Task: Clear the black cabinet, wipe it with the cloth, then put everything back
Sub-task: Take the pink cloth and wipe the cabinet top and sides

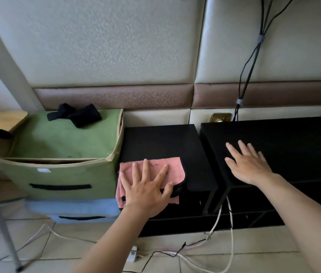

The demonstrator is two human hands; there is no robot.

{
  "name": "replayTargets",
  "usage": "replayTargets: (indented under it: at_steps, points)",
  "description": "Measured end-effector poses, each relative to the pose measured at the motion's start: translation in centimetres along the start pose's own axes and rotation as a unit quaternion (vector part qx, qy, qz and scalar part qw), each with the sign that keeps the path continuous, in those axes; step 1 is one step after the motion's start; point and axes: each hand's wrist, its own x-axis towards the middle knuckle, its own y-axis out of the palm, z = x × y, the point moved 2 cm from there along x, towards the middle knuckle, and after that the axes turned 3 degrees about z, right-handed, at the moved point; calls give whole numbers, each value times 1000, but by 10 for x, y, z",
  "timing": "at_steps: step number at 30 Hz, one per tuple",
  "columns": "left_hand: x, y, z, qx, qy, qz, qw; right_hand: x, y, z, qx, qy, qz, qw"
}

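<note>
No readable text in view. Only candidate is a small white tag [44, 170] on the front of the green fabric box [61, 179], and it is too blurred to tell whether it is printed or blank.

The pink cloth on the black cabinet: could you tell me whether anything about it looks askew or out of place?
Slightly: the pink cloth sits at the front left corner of the black cabinet, its layers drooping over the front edge instead of lying flat. The left hand presses it with straight fingers.
</note>
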Motion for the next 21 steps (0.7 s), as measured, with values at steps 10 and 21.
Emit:
replayTargets:
  at_steps: [10,21]
  points:
    - [48,-12,13,13,-6,48,999,22,15,-12,5,-3,3,1000]
    - [138,-28,24,28,-26,40,998,30,25,-17,-22,3,-16,1000]
